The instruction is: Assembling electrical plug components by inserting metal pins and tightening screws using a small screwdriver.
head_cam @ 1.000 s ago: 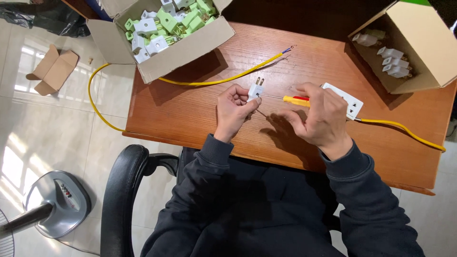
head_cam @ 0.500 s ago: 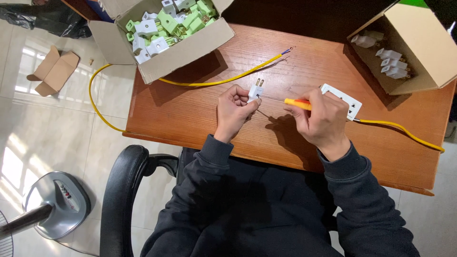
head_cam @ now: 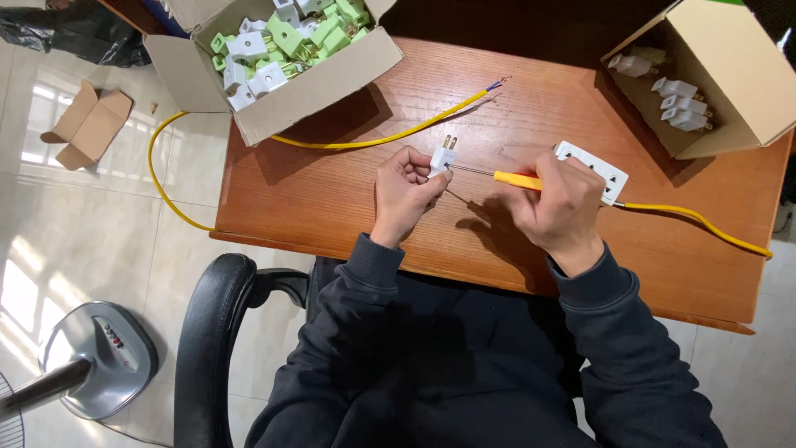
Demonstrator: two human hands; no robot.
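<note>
A: Item: plug point(head_cam: 443, 155), white, two brass prongs up. Location: pinched at the tips of the left hand point(head_cam: 404, 192), fingers closed round its body, held just above the desk point(head_cam: 332, 191).

B: Tool?

A: Screwdriver point(head_cam: 497, 176), yellow handle, thin shaft. Right hand point(head_cam: 557, 207) wrapped shut on the handle; the tip reaches the plug's side, just beyond the left fingertips. Step in hand, by my reading: working a screw in the plug body. The next move calls for the tip staying seated while the left fingers keep the plug from twisting.

B: Surroundings?

A: Socket strip point(head_cam: 593, 170), white, just past the right knuckles, its yellow cable point(head_cam: 705, 222) trailing away from them. A second yellow cable point(head_cam: 390, 134) with bared end lies beyond the left fingers. Box of white and green plugs point(head_cam: 282, 50) far beyond the left hand; box of white plugs point(head_cam: 713, 75) far beyond the right.

B: Change against the earlier frame?

A: Little: the handle has slid nearer the right fingers' grip; plug and left hand unchanged in place
</note>
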